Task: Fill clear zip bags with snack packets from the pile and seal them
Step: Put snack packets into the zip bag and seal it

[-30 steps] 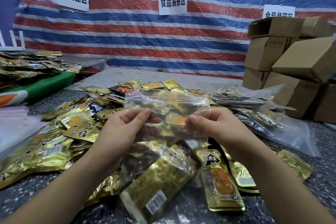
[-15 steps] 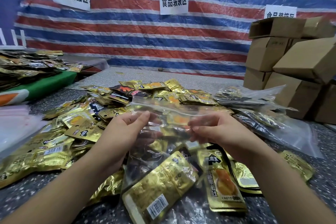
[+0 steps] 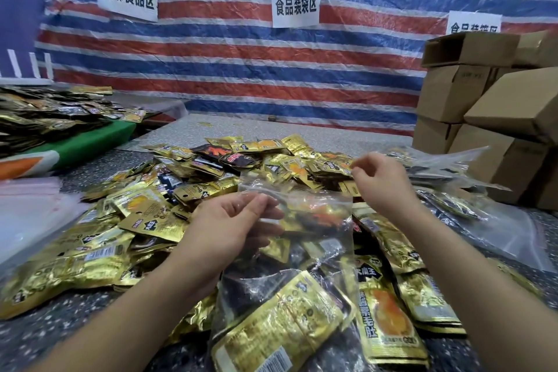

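Right hand (image 3: 381, 183) left zip bag (image 3: 305, 238), rose

Open tabletop (image 3: 296, 127) beyond the packet pile (image 3: 211, 172) — cardboard boxes (image 3: 483, 118) crowding, seemingly, the right

Both bare forearms entered from the lower edge and converged toward the middle of the view. The left forearm rose from the lower left, its wrist nearly straight. The left hand (image 3: 232, 226) lay turned with the palm facing right; its thumb and curled fingertips (image 3: 265, 205) formed a pinching grip on thin clear film. The right forearm ran up from the lower right at a steeper slant. The right hand (image 3: 380, 181) was raised farther forward and higher than the left, its back toward the camera, the fingers bent loosely. Whether its fingertips (image 3: 357, 164) pinched anything could not be told.
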